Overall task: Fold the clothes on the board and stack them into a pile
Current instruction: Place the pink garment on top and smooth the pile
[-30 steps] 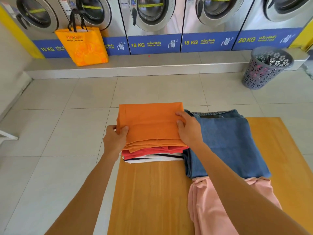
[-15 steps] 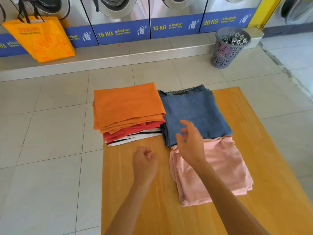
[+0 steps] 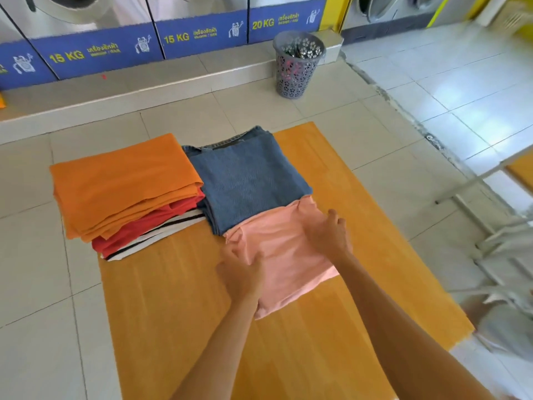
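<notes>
While both hands sit on pink garment [image 3: 284, 255] mid-board [image 3: 360, 226]: left hand [image 3: 240, 277] pinches near-left edge, right hand [image 3: 328, 235] lies flat, fingers released. Lift evenly, keep folds, place on orange pile [image 3: 124, 183].

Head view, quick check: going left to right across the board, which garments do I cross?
Orange folded garment topping the pile, with red and black-and-white striped pieces under it → folded blue jeans. The pink garment, under both hands, sits nearer than the jeans, so I leave it out.
</notes>
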`<action>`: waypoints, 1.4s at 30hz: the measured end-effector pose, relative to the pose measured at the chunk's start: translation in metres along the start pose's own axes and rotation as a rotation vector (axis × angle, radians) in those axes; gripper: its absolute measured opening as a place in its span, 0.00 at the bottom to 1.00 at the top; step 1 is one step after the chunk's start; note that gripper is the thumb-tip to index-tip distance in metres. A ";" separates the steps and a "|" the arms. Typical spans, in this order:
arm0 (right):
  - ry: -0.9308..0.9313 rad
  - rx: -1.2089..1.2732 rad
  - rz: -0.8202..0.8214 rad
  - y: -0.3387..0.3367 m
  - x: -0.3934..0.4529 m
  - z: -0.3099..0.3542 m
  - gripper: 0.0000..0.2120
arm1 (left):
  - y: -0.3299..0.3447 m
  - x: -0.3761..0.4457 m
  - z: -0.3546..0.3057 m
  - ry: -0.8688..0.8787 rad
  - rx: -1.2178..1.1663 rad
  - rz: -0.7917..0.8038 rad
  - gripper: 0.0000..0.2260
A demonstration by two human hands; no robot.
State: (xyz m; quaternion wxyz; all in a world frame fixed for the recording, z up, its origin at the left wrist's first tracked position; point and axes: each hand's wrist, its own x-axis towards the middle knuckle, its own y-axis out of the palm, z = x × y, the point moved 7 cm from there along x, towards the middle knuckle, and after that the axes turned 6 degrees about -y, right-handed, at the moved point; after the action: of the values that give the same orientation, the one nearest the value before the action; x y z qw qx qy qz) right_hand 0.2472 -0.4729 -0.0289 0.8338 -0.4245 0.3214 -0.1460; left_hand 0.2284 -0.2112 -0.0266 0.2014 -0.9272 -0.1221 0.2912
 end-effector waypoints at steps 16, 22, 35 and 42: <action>-0.381 0.363 0.166 -0.012 -0.100 0.134 0.19 | -0.163 0.000 -0.045 0.318 -0.159 -0.151 0.13; -0.653 0.407 0.157 -0.002 -0.077 0.283 0.23 | -0.258 0.054 -0.116 0.422 -0.121 -0.388 0.11; -0.627 0.200 0.269 0.103 0.004 0.385 0.25 | -0.297 0.212 -0.093 0.100 -0.023 -0.403 0.09; -0.639 0.179 0.194 0.109 0.013 0.378 0.23 | -0.292 0.217 -0.092 0.202 0.032 -0.495 0.06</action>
State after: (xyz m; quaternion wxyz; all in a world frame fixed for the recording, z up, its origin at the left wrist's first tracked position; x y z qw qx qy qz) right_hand 0.5034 -0.1830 0.0421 0.9363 -0.3413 0.0686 0.0465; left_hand 0.4241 0.0949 0.0657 0.2925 -0.8901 -0.3197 0.1412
